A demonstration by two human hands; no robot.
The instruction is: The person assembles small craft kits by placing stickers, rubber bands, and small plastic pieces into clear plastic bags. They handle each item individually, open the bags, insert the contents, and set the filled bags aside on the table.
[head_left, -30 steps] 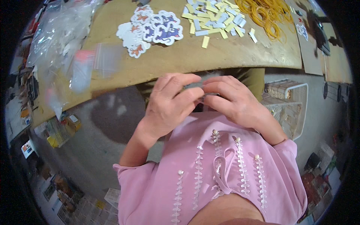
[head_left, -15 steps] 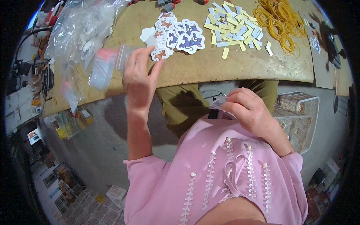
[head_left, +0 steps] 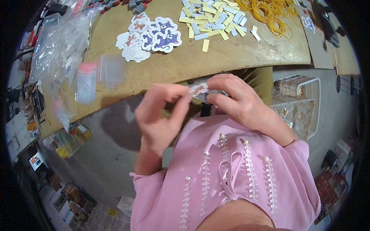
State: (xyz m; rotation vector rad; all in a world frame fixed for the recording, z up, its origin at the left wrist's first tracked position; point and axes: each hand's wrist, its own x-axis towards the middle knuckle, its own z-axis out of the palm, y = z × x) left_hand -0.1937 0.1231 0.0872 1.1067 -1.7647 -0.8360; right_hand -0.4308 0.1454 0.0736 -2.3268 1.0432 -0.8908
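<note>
Both hands (head_left: 154, 115) (head_left: 241, 101) outside the table edge (head_left: 250, 66)

Left hand (head_left: 157, 115) blurred; the pinched cutout (head_left: 199, 90) (printing too small to tell) partly hidden.

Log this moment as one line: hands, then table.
left hand: pinching printed cutout | right hand: holding clear bag | table: cutout pile, yellow and pale strips, rubber bands

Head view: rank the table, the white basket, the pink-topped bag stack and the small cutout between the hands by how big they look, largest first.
1. Table
2. White basket
3. Pink-topped bag stack
4. Small cutout, partly covered, so judged by what shows
</note>
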